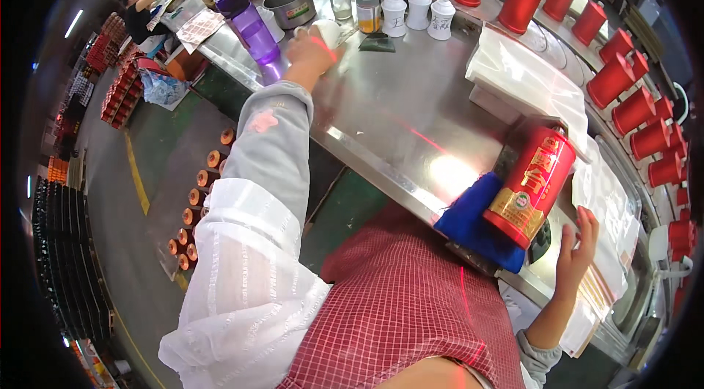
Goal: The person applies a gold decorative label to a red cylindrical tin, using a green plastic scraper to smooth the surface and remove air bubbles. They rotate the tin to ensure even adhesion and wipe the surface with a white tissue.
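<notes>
Risk sits with the red canister [529, 187] lying unheld on the blue cloth [473, 222] at the steel table's [381, 110] edge — it could roll off — right hand [576, 250] spread loose beside it, left hand [312, 52] closed on a white cup [326, 31].

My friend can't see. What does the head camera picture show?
A person's left hand reaches to a white cup on a steel table. The right hand is open beside a red bottle lying on a blue cloth.
</notes>
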Tool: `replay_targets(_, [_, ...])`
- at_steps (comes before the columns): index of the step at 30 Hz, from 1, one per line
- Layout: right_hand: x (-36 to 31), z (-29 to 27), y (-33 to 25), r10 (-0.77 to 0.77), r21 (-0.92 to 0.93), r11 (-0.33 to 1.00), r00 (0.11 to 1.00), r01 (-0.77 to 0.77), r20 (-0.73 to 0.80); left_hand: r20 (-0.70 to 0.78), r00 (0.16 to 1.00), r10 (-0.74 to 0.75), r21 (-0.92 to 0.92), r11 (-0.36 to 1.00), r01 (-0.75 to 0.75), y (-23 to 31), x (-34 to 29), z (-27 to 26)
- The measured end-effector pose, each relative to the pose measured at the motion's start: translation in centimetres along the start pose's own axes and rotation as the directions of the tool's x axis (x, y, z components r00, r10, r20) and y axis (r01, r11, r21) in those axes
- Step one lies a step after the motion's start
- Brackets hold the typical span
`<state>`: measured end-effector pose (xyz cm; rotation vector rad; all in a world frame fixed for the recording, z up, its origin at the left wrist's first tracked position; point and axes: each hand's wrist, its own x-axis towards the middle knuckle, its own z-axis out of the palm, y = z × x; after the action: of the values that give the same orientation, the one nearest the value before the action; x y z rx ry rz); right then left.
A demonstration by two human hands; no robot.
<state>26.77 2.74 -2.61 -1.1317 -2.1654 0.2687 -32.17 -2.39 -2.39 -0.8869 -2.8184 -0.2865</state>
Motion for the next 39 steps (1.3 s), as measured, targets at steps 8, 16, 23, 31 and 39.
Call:
replay_targets(8, [4.7, -0.7, -10.8, -0.210, 0.306, 0.926, 0.975, 0.221, -0.069, -0.034, 0.995, -0.090, -0.549, 0.834, 0.056, -8.5, 2.5, 1.9])
replay_targets(16, [7.0, 13.9, -23.3, -0.166, 0.646, 0.363, 0.636, -0.672, 0.754, -0.006, 0.901, 0.433, -0.687, -0.656, 0.311, -4.9, -12.2, -7.1])
replay_targets(23, [8.9, 18.4, -26.8, -0.271, 0.650, -0.213, 0.683, -0.729, 0.678, -0.198, 0.803, 0.562, -0.448, -0.781, 0.436, -6.7, -15.4, -4.7])
replay_targets(31, [11.8, 20.0, -28.8, -0.030, 0.850, -0.253, 0.882, -0.462, 0.470, 0.085, 0.838, 0.540, -0.385, -0.757, 0.527, -7.1, -15.4, -1.5])
replay_targets(39, [16.0, 21.2, -29.7, -0.093, 0.698, -0.538, 0.856, -0.473, 0.508, 0.216, 0.885, 0.412, -0.461, -0.756, 0.465, -6.5, -13.9, -2.0])
